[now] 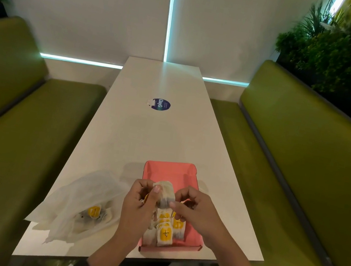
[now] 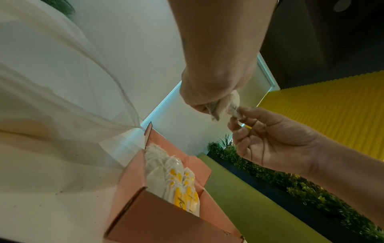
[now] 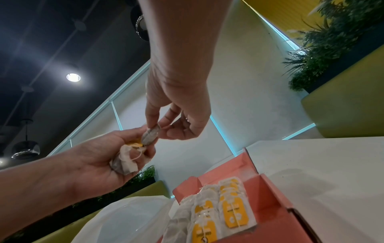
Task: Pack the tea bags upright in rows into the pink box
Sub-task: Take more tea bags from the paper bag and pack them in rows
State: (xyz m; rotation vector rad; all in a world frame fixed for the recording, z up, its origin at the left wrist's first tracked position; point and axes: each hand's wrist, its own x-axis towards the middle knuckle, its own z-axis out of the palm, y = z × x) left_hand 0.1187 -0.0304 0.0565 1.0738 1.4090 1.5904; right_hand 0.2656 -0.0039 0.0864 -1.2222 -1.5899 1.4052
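The pink box (image 1: 194, 234) lies open on the white table near its front edge. Several tea bags with yellow tags (image 1: 166, 230) stand in rows in its near half (image 3: 224, 210). Just above the box, my left hand (image 1: 151, 194) grips a small bundle of tea bags (image 3: 124, 161). My right hand (image 1: 176, 201) pinches one tea bag (image 3: 150, 134) of that bundle between thumb and forefinger. In the left wrist view the two hands meet at the held bags (image 2: 224, 106), above the box (image 2: 158, 218).
A crumpled clear plastic bag (image 1: 80, 205) lies on the table (image 1: 147, 133) left of the box, with more tea bags (image 1: 94, 212) inside. A round blue sticker (image 1: 161, 105) is farther back. Green benches (image 1: 278, 172) flank the table.
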